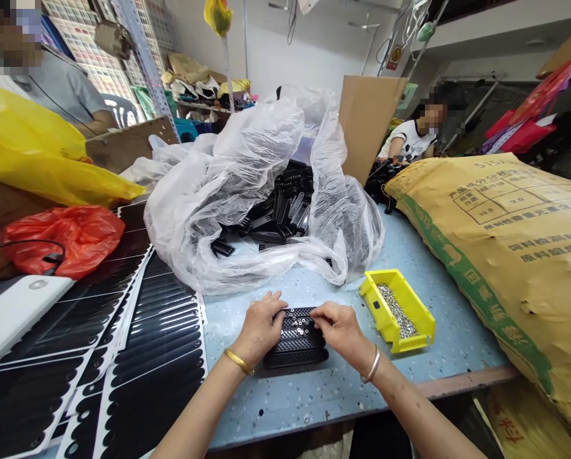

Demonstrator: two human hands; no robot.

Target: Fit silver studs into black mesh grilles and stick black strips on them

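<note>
On the blue speckled table, several black plastic strips with a cross-hatched surface [295, 347] lie side by side as one block between my hands. Small silver metal rings or nuts [300, 322] are scattered on top of them. My left hand [261, 325] rests against the block's left end, fingers stretched and thumb apart. At the right end, my right hand [339, 328] has thumb and forefinger pinched together over the strips; whatever is between the fingertips is hidden. To the right sits a yellow bin [426, 312] with many small silver metal pieces [397, 310].
Behind the block, a translucent plastic bag [208, 217] gapes around a heap of black plastic parts [280, 210]. Black sheets with white edges [155, 338] cover the left side. A large printed sack [515, 236] leans in from the right. Two other people sit farther back.
</note>
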